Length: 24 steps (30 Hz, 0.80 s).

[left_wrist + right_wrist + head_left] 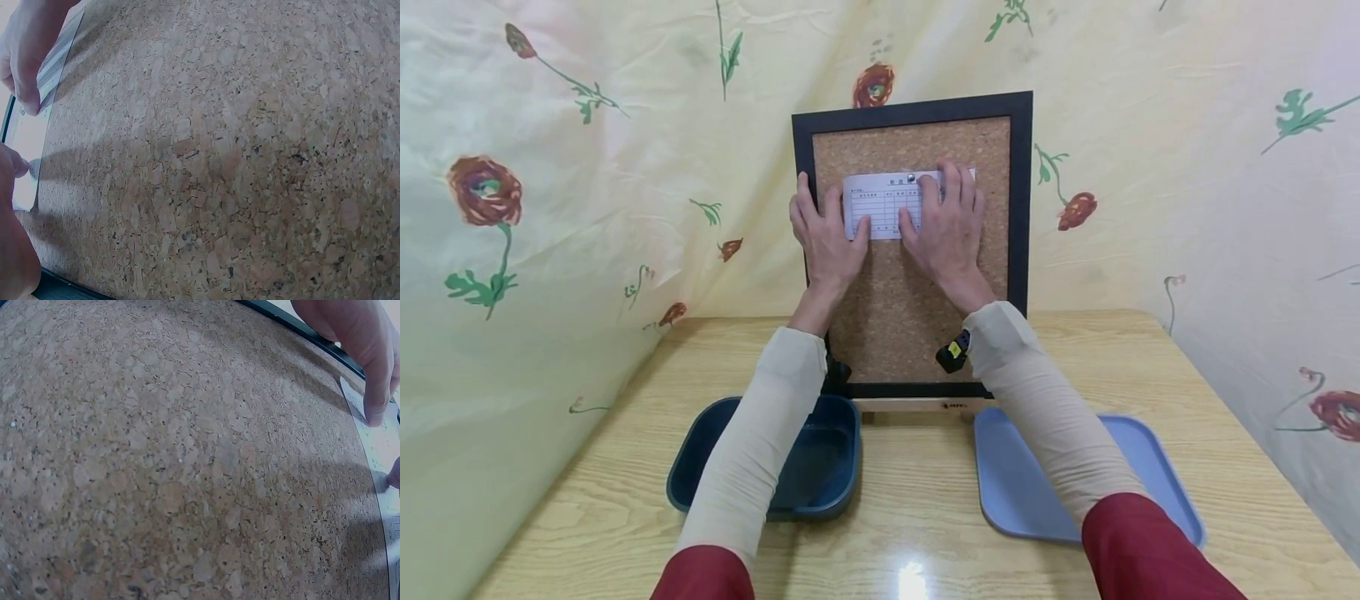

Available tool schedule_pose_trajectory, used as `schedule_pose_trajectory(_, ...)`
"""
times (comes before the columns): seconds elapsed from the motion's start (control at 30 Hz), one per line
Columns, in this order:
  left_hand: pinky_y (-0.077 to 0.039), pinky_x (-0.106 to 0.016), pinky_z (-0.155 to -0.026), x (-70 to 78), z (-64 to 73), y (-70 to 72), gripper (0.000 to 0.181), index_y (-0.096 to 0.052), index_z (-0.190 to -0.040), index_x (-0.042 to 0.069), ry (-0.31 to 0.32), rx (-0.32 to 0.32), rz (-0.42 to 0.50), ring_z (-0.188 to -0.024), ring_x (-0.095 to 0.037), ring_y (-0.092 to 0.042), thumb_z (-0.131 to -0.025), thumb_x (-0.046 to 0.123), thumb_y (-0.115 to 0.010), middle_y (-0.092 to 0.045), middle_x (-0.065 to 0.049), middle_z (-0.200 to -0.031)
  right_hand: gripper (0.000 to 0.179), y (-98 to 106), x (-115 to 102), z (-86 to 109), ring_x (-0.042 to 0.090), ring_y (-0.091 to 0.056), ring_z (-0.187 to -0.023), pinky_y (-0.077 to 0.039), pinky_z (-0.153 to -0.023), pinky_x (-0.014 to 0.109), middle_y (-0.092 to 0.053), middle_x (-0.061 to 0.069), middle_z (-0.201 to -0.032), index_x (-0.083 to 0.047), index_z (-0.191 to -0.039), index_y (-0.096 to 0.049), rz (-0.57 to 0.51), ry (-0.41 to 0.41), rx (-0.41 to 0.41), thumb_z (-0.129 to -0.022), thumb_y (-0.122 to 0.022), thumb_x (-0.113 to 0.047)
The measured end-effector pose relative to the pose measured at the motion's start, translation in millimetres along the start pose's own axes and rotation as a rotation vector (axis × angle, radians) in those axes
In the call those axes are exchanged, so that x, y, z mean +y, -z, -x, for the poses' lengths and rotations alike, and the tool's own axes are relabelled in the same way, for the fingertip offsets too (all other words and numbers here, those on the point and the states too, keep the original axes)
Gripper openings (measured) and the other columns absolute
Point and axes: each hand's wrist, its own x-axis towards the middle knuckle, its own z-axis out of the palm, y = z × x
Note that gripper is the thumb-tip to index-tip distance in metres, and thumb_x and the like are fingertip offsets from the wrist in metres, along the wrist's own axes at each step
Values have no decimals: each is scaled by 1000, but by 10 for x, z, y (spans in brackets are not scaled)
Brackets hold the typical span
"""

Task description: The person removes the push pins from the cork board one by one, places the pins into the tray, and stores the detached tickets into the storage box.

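A white printed form (880, 204) lies against a cork board (917, 333) in a black frame. A shiny round pushpin (912, 177) shows near its top edge. My left hand (831, 250) spreads around the form's left end, thumb on its lower edge, outer fingers reaching over the board's frame. Across the right part of the form, my right hand (951, 229) lies with fingers extended upward, covering that part. In the left wrist view, the form (31, 140) runs along the left border; in the right wrist view, my left hand (362, 347) presses the form (375, 444).
The board leans upright on a pale wooden stand (917, 405) on the wooden table (917, 483). A dark blue bin (842, 467) stands below my left forearm, and a light blue tray (1022, 492) lies under the right one. Flowered cloth (625, 208) hangs behind.
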Motion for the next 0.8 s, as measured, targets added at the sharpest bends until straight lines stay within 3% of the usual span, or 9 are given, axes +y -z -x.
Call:
schedule_pose_trajectory(0.37, -17, -59, -122, 27, 8, 0, 45, -59, -129, 5, -40, 34, -47, -147, -49, -22, -94, 31, -66, -24, -25, -161, 49, 1, 3, 4, 38, -39, -137, -37, -104, 51, -45, 20, -148, -1, -127, -58, 4, 2, 3, -98, -55, -40)
schedule_pose_trajectory(0.8, -20, -59, -120, 53, 26, 1, 44, -59, -128, 4, -59, 34, -70, -147, -46, -22, -95, 30, -64, -32, -23, -157, 48, 5, -1, 11, 38, -39, -138, -37, -104, 51, -45, 20, -148, -2, -127, -58, 3, 4, 14, -98, -56, -40)
